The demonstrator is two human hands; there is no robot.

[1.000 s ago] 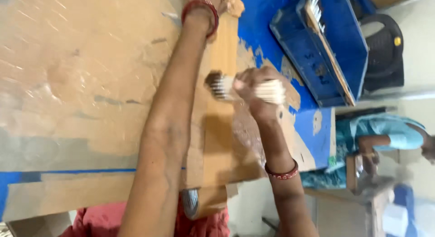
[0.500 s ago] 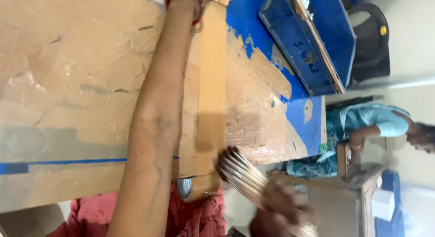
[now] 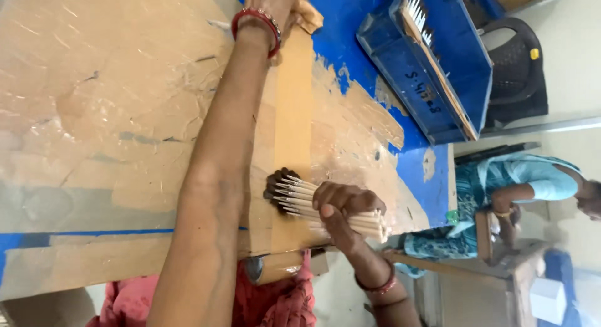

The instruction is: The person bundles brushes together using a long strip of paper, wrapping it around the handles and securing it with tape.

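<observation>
My right hand (image 3: pixel 346 206) is closed around a bundle of several thin wooden-handled brushes (image 3: pixel 313 205). The bundle lies nearly flat over the brown cardboard strip (image 3: pixel 293 114), and its dark bristle ends (image 3: pixel 275 190) point toward my left forearm. My left arm stretches across the table, a red bangle on its wrist. My left hand (image 3: pixel 270 0) is cut off by the top edge, resting by a crumpled scrap of brown paper (image 3: pixel 308 15). Whether it holds anything is hidden.
The blue table is mostly covered in taped brown cardboard (image 3: pixel 94 102). A blue plastic crate (image 3: pixel 432 70) holding more brushes sits at the far right. A brown tape roll (image 3: pixel 275 268) hangs at the near edge. Another person in teal clothing (image 3: pixel 519 183) sits beyond, near a black chair (image 3: pixel 519 70).
My right hand dropped below the table's near edge with the brush bundle, then came back up over the cardboard strip. My left arm stayed stretched out.
</observation>
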